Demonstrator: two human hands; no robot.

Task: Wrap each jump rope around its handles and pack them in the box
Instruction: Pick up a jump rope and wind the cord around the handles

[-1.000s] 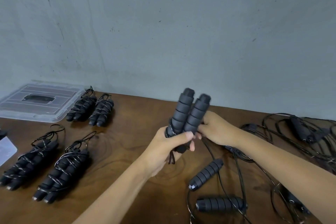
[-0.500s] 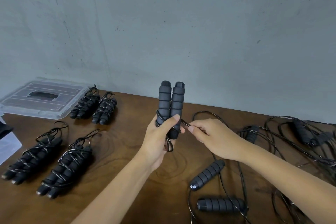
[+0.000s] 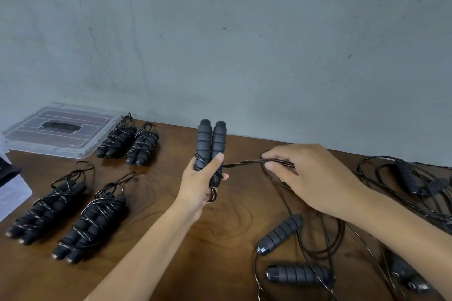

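Both hands were raised above the wooden tabletop (image 3: 156, 205). By the left hand (image 3: 199, 182) a pair of black foam handles (image 3: 211, 146) was gripped upright, side by side and touching, the thumb curled across their front and the fingers closed round the back, where a few turns of cord were already wound on. By the right hand (image 3: 310, 176) the black cord (image 3: 244, 163) was pinched between thumb and curled fingers, and it was drawn nearly level from the handles across the gap between the two hands.

Around them, four wrapped jump ropes were laid out on the left: a far pair (image 3: 128, 140) just beside a clear plastic lid (image 3: 61, 129) at the wall, and a near pair (image 3: 69, 212) lower down, each bundle crossed with cord. A corner of clear plastic (image 3: 12, 197) was seen at the left edge; whether it was the box cannot be told. Below the right hand two loose handles (image 3: 280, 234) (image 3: 298, 274) were lying apart on the tabletop, with slack cord looped over and around them. More tangled ropes (image 3: 413, 181) were heaped at the right edge, partly covered by the right forearm.

The held handles were standing in the middle of the tabletop's far half, well apart from the lid.
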